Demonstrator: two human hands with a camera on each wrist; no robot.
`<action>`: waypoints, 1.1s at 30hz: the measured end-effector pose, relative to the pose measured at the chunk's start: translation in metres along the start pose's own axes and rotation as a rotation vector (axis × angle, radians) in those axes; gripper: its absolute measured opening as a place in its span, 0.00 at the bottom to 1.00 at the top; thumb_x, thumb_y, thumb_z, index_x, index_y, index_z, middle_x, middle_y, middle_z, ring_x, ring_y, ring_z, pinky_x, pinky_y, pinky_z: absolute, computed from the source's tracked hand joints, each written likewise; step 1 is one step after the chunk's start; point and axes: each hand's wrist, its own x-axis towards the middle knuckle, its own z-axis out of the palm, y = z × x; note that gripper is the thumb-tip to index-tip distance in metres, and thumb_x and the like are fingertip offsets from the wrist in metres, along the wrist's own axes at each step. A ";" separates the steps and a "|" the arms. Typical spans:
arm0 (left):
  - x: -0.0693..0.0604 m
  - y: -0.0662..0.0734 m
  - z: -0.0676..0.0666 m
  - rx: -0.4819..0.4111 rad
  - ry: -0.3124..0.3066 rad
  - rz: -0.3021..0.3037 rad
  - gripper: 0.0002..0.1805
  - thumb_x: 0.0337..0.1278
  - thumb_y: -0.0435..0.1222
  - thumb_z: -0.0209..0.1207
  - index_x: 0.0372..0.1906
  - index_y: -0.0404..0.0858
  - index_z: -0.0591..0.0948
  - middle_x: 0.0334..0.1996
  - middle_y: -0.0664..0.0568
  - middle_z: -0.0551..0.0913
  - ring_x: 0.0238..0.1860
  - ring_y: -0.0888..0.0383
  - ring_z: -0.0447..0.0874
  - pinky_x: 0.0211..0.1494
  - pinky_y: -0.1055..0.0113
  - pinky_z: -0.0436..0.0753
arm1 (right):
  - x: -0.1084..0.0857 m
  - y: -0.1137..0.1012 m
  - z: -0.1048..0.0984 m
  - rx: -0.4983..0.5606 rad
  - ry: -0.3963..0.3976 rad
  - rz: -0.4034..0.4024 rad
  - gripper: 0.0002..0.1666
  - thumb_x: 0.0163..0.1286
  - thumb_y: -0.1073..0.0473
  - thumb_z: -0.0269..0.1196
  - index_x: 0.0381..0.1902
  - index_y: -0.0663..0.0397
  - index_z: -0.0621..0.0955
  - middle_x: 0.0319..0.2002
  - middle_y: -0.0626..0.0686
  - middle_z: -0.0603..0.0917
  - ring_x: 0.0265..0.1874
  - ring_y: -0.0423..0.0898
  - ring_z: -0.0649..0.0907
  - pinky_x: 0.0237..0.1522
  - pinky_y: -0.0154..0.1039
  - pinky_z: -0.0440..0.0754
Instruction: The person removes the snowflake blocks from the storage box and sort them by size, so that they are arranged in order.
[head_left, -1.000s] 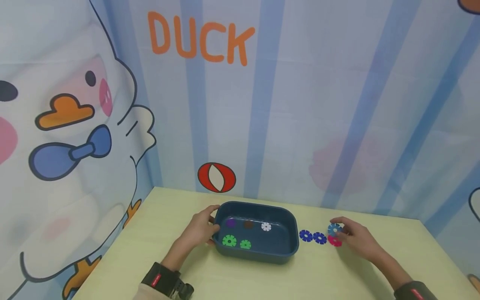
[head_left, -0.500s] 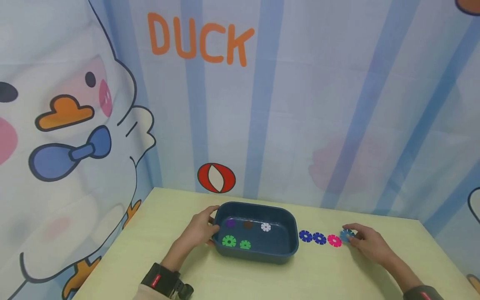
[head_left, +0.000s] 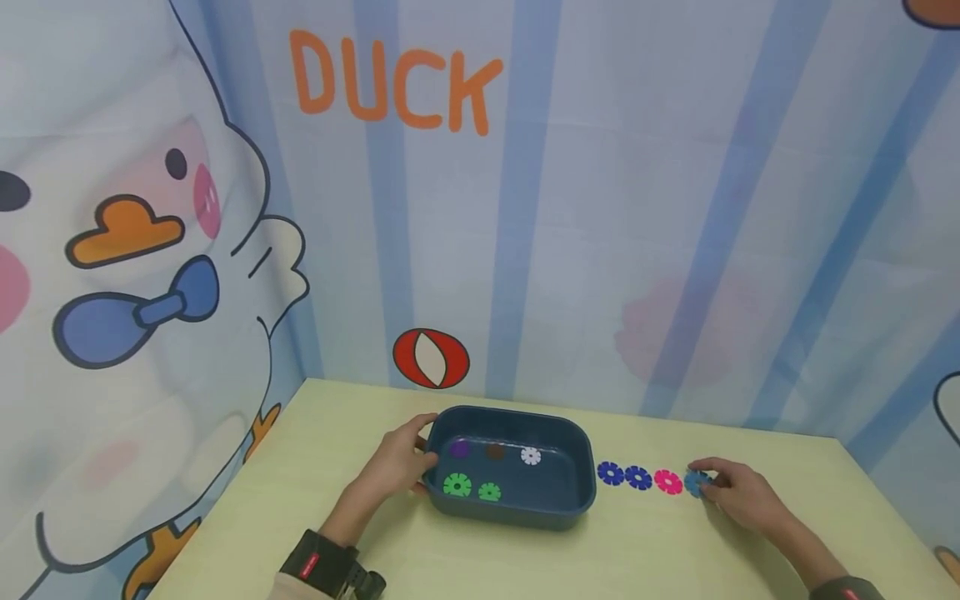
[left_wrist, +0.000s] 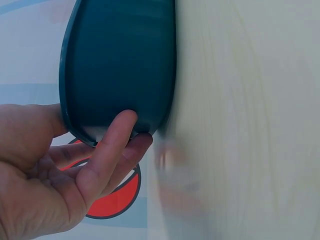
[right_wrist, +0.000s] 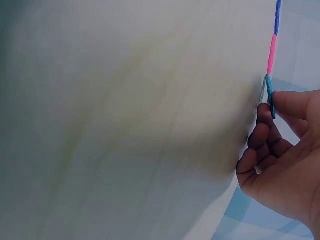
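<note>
My left hand (head_left: 395, 458) holds the left end of a dark blue plastic basin (head_left: 517, 515), with fingers along its outer end wall in the left wrist view. Several notched building discs lie in the basin: two green discs (head_left: 457, 486), a white disc (head_left: 531, 456), a purple one and a brown one. Right of the basin, a row on the table has two dark blue discs (head_left: 638, 477) and a pink disc (head_left: 668, 482). At the row's right end my right hand (head_left: 746, 496) pinches a light blue disc (right_wrist: 270, 92) between thumb and finger, tilted with its far edge by the pink one.
The pale yellow table (head_left: 637, 550) runs back to a printed cloth backdrop (head_left: 600, 208) with a duck, stripes and a red ball. Another cloth side hangs at the left. Dark straps sit on both wrists.
My right hand has carried the light blue disc rightward from above the pink disc to the row's right end, then slightly down. The left hand and basin stay put.
</note>
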 end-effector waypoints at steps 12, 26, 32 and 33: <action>0.000 -0.001 0.000 -0.009 -0.008 -0.007 0.37 0.67 0.23 0.60 0.80 0.36 0.66 0.49 0.34 0.82 0.29 0.51 0.88 0.26 0.57 0.93 | -0.001 -0.001 0.000 -0.134 0.015 -0.048 0.23 0.75 0.60 0.64 0.64 0.65 0.83 0.33 0.51 0.83 0.29 0.46 0.75 0.28 0.38 0.72; 0.000 -0.002 -0.001 -0.011 -0.005 -0.006 0.37 0.67 0.23 0.60 0.80 0.36 0.65 0.49 0.34 0.82 0.29 0.51 0.88 0.26 0.57 0.93 | -0.007 -0.043 -0.003 0.022 0.033 -0.125 0.22 0.81 0.56 0.61 0.65 0.64 0.80 0.34 0.51 0.85 0.29 0.44 0.79 0.25 0.35 0.78; 0.001 -0.001 -0.001 -0.004 -0.006 -0.008 0.37 0.67 0.23 0.60 0.80 0.36 0.66 0.49 0.34 0.82 0.30 0.51 0.88 0.26 0.58 0.93 | -0.004 -0.069 0.006 0.100 0.031 -0.172 0.22 0.82 0.53 0.61 0.65 0.61 0.81 0.28 0.53 0.82 0.23 0.41 0.76 0.23 0.34 0.76; 0.001 -0.001 0.000 -0.002 -0.006 -0.008 0.37 0.67 0.23 0.60 0.80 0.36 0.66 0.49 0.34 0.82 0.30 0.51 0.88 0.26 0.58 0.93 | -0.003 -0.072 0.008 0.106 0.028 -0.182 0.22 0.82 0.53 0.61 0.64 0.61 0.81 0.27 0.53 0.82 0.23 0.41 0.76 0.23 0.34 0.76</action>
